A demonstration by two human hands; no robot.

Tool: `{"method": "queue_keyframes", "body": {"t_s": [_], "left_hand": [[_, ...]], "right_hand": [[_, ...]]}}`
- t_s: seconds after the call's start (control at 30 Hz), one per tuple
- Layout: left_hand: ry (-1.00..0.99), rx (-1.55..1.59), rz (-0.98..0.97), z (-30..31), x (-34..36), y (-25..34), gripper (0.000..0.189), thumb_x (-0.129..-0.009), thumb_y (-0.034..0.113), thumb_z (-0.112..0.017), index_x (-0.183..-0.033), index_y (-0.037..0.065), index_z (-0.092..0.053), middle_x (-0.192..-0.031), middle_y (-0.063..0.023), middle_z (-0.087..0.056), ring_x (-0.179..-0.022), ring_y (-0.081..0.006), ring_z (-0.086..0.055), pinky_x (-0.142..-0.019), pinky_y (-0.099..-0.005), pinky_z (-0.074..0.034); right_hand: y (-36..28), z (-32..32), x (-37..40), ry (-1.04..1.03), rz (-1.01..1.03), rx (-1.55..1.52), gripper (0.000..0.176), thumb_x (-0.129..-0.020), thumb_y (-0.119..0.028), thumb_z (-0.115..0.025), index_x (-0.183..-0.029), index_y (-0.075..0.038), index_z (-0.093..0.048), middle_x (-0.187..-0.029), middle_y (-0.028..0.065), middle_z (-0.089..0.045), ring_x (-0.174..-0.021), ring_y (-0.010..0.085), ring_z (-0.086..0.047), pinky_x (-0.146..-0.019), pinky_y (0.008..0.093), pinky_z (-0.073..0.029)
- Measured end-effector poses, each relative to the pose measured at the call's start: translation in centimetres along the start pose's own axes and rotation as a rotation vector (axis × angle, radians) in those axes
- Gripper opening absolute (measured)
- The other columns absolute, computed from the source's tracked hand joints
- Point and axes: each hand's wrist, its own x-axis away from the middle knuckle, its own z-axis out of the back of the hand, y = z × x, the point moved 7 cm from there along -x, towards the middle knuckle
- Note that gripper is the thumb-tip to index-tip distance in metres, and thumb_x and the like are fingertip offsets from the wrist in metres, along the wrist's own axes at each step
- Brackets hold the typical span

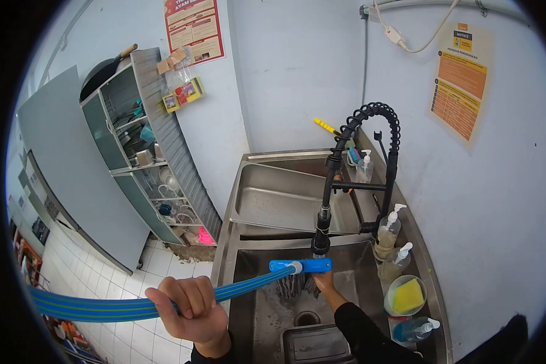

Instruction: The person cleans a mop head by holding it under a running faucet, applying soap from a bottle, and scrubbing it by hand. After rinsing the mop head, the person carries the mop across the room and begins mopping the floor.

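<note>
A mop with a blue striped handle [249,287], a blue head [315,265] and dark grey strands [292,286] reaches across to the sink basin [249,259]. My left hand [191,306] is closed around the handle, thumb pointing up along the left side. Below the right end of the mop head, my right hand [326,283] grips the mop where the strands begin; its fingers are partly hidden. Directly above the head hangs the black spring faucet [321,239], its nozzle close to the blue bar. The strands hang inside the basin, near the round drain [307,318].
A steel tray [273,194] leans behind the basin, and a rectangular pan [316,346] lies in its front. Along the right rim stand pump bottles [387,236] and a bowl [389,297] with a yellow sponge [408,295]. A shelf cabinet [170,145] stands left over the tiled floor.
</note>
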Motion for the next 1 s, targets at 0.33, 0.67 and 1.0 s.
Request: {"method": "queue_keyframes", "body": {"t_s": [0.33, 0.67, 1.0], "left_hand": [[-0.066, 0.021, -0.056, -0.2, -0.7, 2.1, 0.051, -0.098, 0.044, -0.024, -0.057, 0.015, -0.031, -0.040, 0.0024, -0.025, -0.033, -0.0075, -0.015, -0.035, -0.0238, -0.015], [-0.164, 0.174, 0.044, 0.2, -0.3, 3.3, 0.050, -0.092, 0.054, -0.035, -0.067, 0.011, -0.040, -0.052, -0.0040, -0.043, -0.041, -0.0111, -0.037, -0.040, -0.0240, -0.033], [-0.198, 0.033, -0.056, -1.6, 0.1, 4.3, 0.049, -0.097, 0.046, -0.028, -0.060, 0.015, -0.038, -0.043, -0.0012, -0.032, -0.034, -0.0095, -0.022, -0.037, -0.0250, -0.018]], "right_hand": [[-8.2, -0.5, 2.6, 0.031, 0.072, 0.176, 0.024, -0.074, -0.009, -0.070, -0.093, 0.000, -0.059, -0.085, 0.0083, -0.064, -0.076, 0.0166, -0.059, -0.069, 0.0331, -0.047], [0.7, 1.4, 2.0, 0.094, 0.174, 0.072, 0.024, -0.076, -0.005, -0.070, -0.096, -0.001, -0.058, -0.090, 0.0057, -0.063, -0.077, 0.0174, -0.059, -0.072, 0.0318, -0.049], [9.4, 1.8, -0.4, 0.250, 0.039, 0.279, 0.039, -0.066, -0.011, -0.073, -0.098, 0.000, -0.055, -0.095, 0.0131, -0.063, -0.085, 0.0262, -0.061, -0.076, 0.0379, -0.048]]}}
